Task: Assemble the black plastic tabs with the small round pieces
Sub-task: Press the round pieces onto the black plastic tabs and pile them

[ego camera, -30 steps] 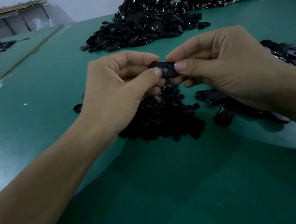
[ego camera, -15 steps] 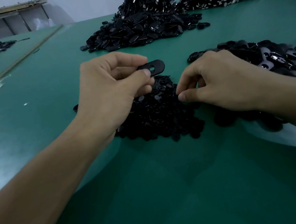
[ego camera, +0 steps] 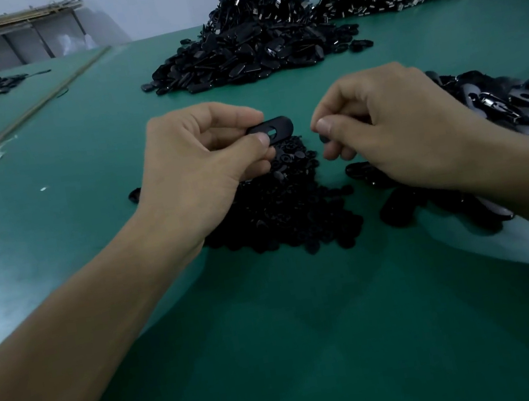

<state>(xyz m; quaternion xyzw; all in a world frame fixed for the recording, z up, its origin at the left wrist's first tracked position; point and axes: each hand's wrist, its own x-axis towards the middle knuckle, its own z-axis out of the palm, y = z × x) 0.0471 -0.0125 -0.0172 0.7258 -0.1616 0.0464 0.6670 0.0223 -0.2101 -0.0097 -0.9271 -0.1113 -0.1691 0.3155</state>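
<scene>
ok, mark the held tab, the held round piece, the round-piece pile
tab (ego camera: 284, 125): head view, free end.
round piece (ego camera: 323, 138): head view, visible dark edge.
round-piece pile (ego camera: 293, 216): head view, heap centre.

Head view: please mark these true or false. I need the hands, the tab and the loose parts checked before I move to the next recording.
1. The left hand pinches a black tab. True.
2. A round piece sits in the tab's hole. False: the small round piece is apart from the tab, in the right hand.
3. The right hand is open and holds nothing. False: it pinches the piece.
4. A heap of small round pieces lies below the hands. True.
</scene>
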